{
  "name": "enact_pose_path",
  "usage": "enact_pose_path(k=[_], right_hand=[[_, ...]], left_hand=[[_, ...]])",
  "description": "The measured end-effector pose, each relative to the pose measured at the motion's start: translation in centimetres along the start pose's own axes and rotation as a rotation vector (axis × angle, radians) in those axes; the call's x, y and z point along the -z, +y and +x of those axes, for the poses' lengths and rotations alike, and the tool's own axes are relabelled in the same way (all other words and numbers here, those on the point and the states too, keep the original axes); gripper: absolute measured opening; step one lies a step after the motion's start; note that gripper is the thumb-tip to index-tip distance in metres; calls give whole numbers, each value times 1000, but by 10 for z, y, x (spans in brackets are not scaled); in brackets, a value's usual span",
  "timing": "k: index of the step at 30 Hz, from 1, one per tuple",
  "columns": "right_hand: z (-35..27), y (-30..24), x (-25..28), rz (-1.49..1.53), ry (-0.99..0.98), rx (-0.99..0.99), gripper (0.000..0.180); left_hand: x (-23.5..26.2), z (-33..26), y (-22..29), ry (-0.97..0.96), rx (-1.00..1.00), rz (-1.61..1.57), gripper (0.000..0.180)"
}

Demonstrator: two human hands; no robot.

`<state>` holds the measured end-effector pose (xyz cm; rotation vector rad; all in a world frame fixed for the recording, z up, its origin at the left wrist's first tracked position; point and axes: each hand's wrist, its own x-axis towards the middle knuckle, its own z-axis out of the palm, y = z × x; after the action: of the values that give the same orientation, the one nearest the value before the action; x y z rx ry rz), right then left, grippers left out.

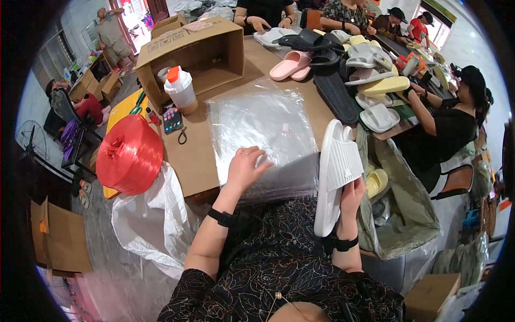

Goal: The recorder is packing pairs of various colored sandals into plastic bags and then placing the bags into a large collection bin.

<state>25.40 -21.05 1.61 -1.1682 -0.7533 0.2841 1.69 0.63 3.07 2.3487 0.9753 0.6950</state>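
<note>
A pair of white ribbed slide sandals [339, 172] stands on end at the right of the table's front edge, the second one mostly hidden behind the first. My right hand [352, 197] is closed around them from the right side. In front of me lies a stack of clear plastic bags [268, 121]. Over its near left part is my left hand [248, 167], with fingers apart and nothing held; whether it touches the top bag I cannot tell. Both wrists wear black bands.
Slides in black, pink, yellow and white [332, 75] heap up at the far right. A green-grey sack [410, 231] holding slides opens on my right. Leftward are a cardboard box [230, 53], a drink cup [182, 94], a phone [172, 120] and red twine [131, 155]. Other people sit around.
</note>
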Motion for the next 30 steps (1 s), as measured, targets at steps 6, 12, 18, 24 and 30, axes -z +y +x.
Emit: enact_pose_path(k=[6,12,18,24,30], right_hand=[[0,8,3,78,16,6,32],[2,15,10,110,36,6,32],[4,13,8,160,36,32,33],[2,15,9,104,43,14,33],[2,19,12,91,31,17,34]], left_hand=[[-7,-23,14,-38,-187,414,66],[-10,-21,5,54,-172,230,34],[4,-14,8,78,-17,-21,27],[3,-16,7,42,-97,140,35],[-5,-16,1,84,-175,243,28]])
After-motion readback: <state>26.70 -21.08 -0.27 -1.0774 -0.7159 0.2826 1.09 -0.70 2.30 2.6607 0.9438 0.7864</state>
